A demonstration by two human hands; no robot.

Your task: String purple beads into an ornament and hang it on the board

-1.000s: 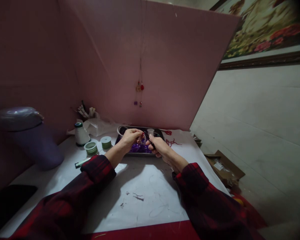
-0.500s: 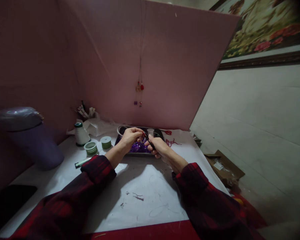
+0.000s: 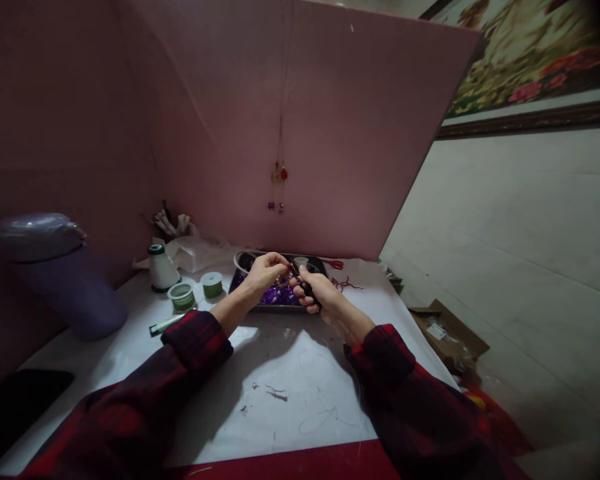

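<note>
My left hand (image 3: 263,272) and my right hand (image 3: 316,288) meet over a dark tray (image 3: 322,269) filled with purple beads (image 3: 275,297). The left fingers pinch something small with a red thread at the tips. A small dark tool (image 3: 305,288) is wrapped in the right fingers, its tip pointing at the left fingertips. Both hands hover just above the beads, nearly touching each other. What exactly the left pinch holds is too small to name.
Green thread spools (image 3: 183,296) and a white cone spool (image 3: 161,268) stand left of the tray, with a green lighter (image 3: 165,325) near them. Red scissors (image 3: 336,265) and red thread scraps (image 3: 346,285) lie right. A purple flask (image 3: 60,270) stands far left. Beaded strings (image 3: 279,177) hang on the pink board.
Both hands have drifted slightly up and closer together over the tray; the right hand's tool tip now sits nearer the left fingertips.
</note>
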